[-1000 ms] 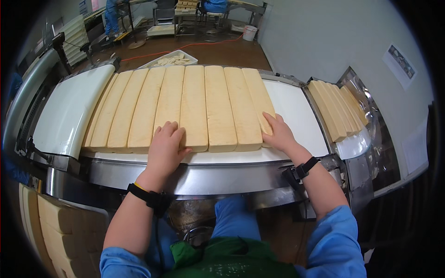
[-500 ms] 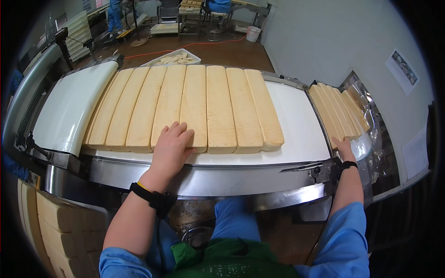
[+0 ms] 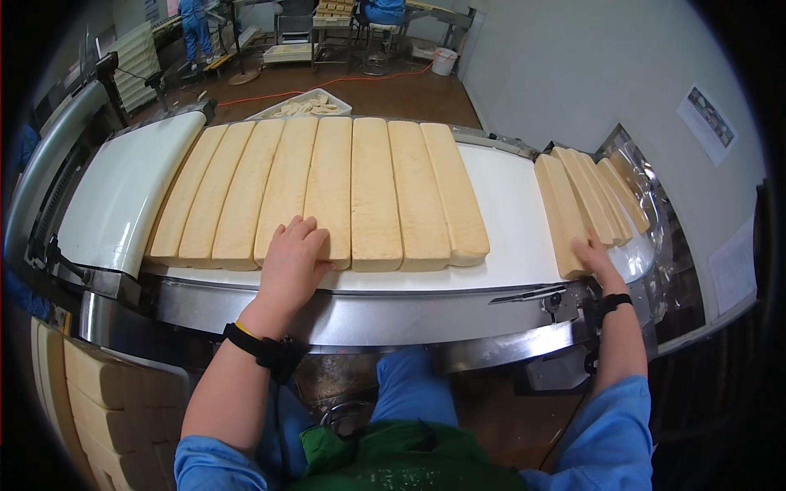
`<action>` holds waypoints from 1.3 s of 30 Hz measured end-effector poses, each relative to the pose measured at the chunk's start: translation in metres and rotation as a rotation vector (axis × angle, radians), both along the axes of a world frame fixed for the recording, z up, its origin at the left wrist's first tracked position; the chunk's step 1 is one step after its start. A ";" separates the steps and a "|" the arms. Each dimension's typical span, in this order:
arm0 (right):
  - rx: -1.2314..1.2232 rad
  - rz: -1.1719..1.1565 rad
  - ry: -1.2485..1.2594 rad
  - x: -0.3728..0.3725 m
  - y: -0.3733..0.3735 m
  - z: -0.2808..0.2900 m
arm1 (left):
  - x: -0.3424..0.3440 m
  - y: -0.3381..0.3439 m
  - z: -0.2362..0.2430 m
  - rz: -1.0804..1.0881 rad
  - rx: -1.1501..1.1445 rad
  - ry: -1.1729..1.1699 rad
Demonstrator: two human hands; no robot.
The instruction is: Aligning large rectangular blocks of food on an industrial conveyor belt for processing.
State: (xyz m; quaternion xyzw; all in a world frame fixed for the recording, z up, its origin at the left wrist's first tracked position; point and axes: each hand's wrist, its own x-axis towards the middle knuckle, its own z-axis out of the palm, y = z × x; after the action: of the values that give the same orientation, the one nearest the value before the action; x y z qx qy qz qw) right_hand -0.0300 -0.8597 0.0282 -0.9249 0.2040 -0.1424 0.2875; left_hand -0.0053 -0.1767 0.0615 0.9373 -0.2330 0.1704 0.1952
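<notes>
From the head view we see eight long, pale yellow dough slabs [image 3: 352, 192] lying side by side, edges touching, on a smooth white conveyor belt [image 3: 123, 196]. Their tops look matte and faintly floury, their near ends rounded. Our left hand [image 3: 292, 262] lies flat on the near ends of the middle slabs, fingers spread and open, gripping nothing. Our right hand [image 3: 591, 252] presses with loosely extended fingers against the near end of a second stack of slabs [image 3: 583, 200], which leans tilted at the belt's right edge against a shiny steel chute [image 3: 647, 176]. Between the two groups the belt shows a bare white strip. A curved steel rim [image 3: 360, 311] borders the belt on the near side. At lower left, cream blocks [image 3: 98, 393] are stacked below the belt.
</notes>
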 end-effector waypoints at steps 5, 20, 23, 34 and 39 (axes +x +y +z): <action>-0.323 0.204 0.077 0.025 0.134 0.005 | 0.001 -0.002 0.001 -0.013 -0.012 -0.026; 0.008 0.296 0.028 0.059 0.159 0.019 | -0.001 -0.008 0.002 -0.145 -0.048 -0.135; -0.496 -0.102 0.032 0.043 0.075 0.020 | 0.001 -0.005 0.001 -0.149 -0.050 -0.098; -0.671 -0.379 0.067 0.001 0.029 -0.005 | 0.002 0.003 -0.001 -0.109 -0.043 -0.047; -0.454 -0.363 0.082 -0.002 0.027 0.005 | 0.002 0.007 -0.003 -0.102 -0.058 -0.083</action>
State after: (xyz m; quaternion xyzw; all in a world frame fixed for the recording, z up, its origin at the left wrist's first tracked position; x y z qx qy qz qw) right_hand -0.0315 -0.8328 0.0336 -0.9190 0.3402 -0.1962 0.0344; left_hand -0.0035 -0.1693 0.0583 0.9103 -0.2835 0.2056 0.2209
